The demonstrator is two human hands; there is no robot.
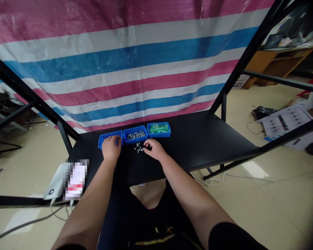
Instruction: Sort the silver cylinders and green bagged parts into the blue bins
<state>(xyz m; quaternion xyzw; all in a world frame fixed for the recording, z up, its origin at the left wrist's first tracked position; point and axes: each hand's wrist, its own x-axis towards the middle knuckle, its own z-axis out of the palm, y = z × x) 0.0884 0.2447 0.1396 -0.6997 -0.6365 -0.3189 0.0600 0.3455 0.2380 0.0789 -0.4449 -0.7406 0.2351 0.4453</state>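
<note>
My left hand [111, 148] is over the leftmost blue bin [101, 141], its fingers curled and brought together at the bin's right side. What those fingertips hold, if anything, is too small to make out. Several small silvery screws [138, 149] lie loose on the black table [195, 142]. Beside them is my right hand [154, 149], with a gap between its bent fingers and thumb. The thumb tip is close to the nearest screw; whether it touches cannot be told. Grey metal cylinders [136, 135] fill the middle blue bin [127, 140].
Green pieces in clear wrapping [158, 128] fill the right blue bin [159, 134]. A white power bank [57, 180] and a blurred-out phone-like object [76, 178] with cables sit at the left. A striped sheet [135, 76] hangs behind, between black frame bars [240, 66].
</note>
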